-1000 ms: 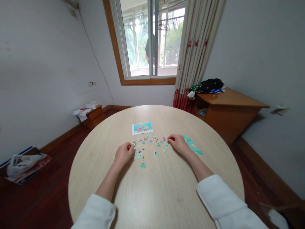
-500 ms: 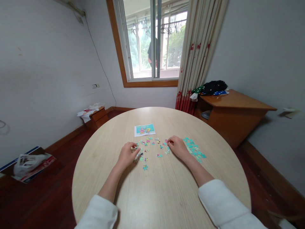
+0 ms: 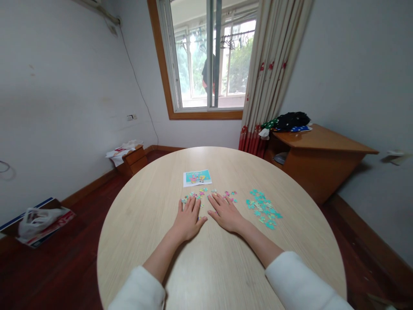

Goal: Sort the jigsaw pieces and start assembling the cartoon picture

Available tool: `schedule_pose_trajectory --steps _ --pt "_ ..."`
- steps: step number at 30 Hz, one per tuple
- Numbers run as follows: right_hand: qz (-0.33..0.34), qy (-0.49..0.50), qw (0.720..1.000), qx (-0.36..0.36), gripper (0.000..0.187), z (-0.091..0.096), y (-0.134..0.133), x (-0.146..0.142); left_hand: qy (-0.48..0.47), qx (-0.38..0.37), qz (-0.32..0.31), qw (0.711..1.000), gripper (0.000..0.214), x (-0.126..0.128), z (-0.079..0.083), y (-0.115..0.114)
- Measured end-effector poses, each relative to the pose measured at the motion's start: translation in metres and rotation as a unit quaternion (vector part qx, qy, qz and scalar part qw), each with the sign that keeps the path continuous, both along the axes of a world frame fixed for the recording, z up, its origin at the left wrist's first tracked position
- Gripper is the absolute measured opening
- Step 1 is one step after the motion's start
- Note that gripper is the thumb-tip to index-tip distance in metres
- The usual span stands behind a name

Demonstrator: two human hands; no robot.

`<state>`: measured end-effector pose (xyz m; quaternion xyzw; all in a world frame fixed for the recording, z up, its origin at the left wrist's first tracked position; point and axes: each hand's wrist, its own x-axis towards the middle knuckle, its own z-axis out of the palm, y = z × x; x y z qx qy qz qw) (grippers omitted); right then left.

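Observation:
My left hand [image 3: 187, 220] lies palm down with its fingers spread over part of the loose jigsaw pieces [image 3: 201, 193] in the middle of the table. Beside it, my right hand [image 3: 226, 212] is also flat and spread, covering more of them. Pink and multicoloured pieces show past the fingertips of both hands; those under the palms are hidden. A separate heap of mostly turquoise pieces [image 3: 263, 207] lies to the right of my right hand. Beyond the hands is a small picture sheet [image 3: 197, 178] with cartoon figures on a turquoise ground.
The round, light wooden table [image 3: 138, 241] fills the foreground. A brown desk [image 3: 329, 140] with dark cloth [image 3: 292, 122] on it stands at the right, near a curtain [image 3: 274, 56]. At the far left a carton [image 3: 48, 219] holds a plastic bag. A person is visible through the window.
Both hands have gone from bent fingers at the pieces to lying flat over them, closer together. The pieces that were in view between the hands are now mostly covered. The view has shifted slightly.

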<state>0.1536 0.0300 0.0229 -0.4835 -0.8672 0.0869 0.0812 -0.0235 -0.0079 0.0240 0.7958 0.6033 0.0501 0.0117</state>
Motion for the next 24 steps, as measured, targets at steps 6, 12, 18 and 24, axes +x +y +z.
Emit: schedule_pose_trajectory --steps 6,12,18,24 --pt "0.000 -0.002 1.000 0.002 0.055 0.003 0.003 0.004 -0.004 -0.019 0.063 0.998 0.065 -0.022 -0.001 0.010" --pt "0.003 0.002 1.000 -0.001 0.054 0.003 0.003 0.005 -0.027 -0.041 0.090 0.995 0.060 -0.031 -0.002 0.015" --pt "-0.003 0.004 1.000 0.001 0.054 0.003 0.003 0.006 -0.039 -0.041 0.089 0.994 0.052 -0.032 0.002 0.015" --pt "-0.016 0.010 1.000 0.016 0.052 0.000 0.006 0.008 -0.041 -0.033 0.090 0.995 0.045 -0.034 0.005 0.015"
